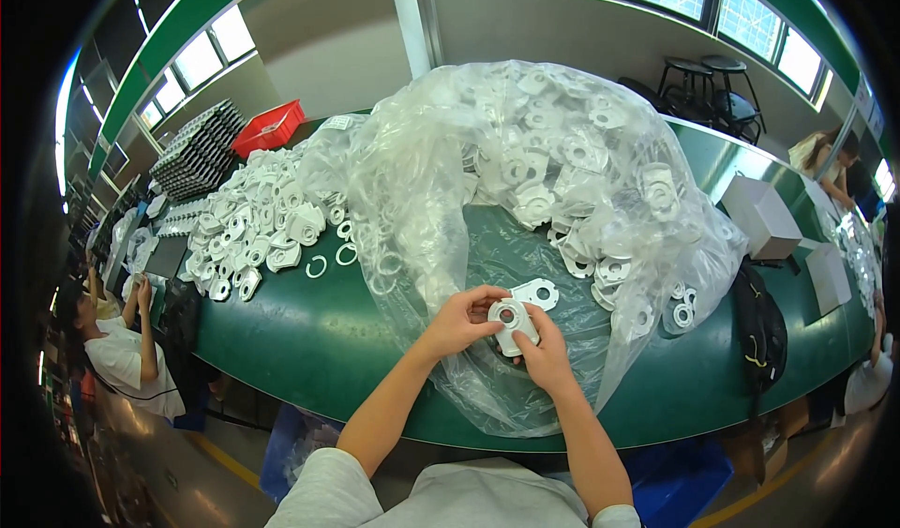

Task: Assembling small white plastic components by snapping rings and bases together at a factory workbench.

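Between my two hands I hold a white plastic housing part (513, 327) with a round hole in its raised centre. My left hand (461, 322) grips its left side, thumb on the face near the hole. On the lower right edge, my right hand (544, 352) pinches it with the thumb on top. Just beyond my fingers, a similar flat white part (541, 294) lies on the clear plastic sheeting. This sheeting belongs to a large clear bag (412, 181) that spreads over the green table (309, 340) and holds many more white parts (572, 162).
A heap of loose white parts (253, 223) lies left, beside a red bin (269, 128) and stacked grey trays (197, 148). At right are a white box (759, 217) and a black bag (757, 326). Blue bins (675, 481) stand below the table edge. Co-workers sit at both sides.
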{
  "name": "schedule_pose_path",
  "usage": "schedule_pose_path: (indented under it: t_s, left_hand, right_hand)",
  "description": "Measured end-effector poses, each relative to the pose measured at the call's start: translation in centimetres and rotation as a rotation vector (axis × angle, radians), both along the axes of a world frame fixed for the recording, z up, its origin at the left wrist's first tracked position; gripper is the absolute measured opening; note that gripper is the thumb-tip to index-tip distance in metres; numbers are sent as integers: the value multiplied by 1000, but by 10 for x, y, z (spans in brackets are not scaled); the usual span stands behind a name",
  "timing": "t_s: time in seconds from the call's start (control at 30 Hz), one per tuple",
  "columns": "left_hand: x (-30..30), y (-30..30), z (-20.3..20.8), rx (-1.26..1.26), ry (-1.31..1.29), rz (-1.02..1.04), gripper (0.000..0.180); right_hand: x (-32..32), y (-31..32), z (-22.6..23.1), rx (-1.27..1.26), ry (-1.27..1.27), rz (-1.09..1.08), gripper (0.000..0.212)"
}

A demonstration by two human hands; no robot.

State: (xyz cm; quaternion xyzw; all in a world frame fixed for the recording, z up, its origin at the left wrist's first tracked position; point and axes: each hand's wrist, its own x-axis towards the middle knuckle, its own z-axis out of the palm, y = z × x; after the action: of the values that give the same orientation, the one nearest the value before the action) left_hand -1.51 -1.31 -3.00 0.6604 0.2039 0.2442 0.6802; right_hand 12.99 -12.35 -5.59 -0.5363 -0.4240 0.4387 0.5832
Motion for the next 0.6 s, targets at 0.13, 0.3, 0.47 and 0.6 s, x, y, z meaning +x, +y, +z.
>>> schedule_pose_path:
  t_s: [0.13, 0.3, 0.47, 0.6]
  left_hand:
    - [1, -5, 3, 150, 111, 58, 41]
    - [5, -9, 0, 355, 210, 134, 37]
    - [6, -10, 1, 346, 211, 159, 36]
    - [6, -11, 1, 363, 204, 172, 35]
  right_hand:
    - [-1, -2, 7, -32, -43, 32, 36]
    - [-4, -4, 14, -51, -139, 22, 34]
    - [-5, -4, 15, -27, -173, 15, 34]
    - [-5, -2, 8, 20, -229, -5, 34]
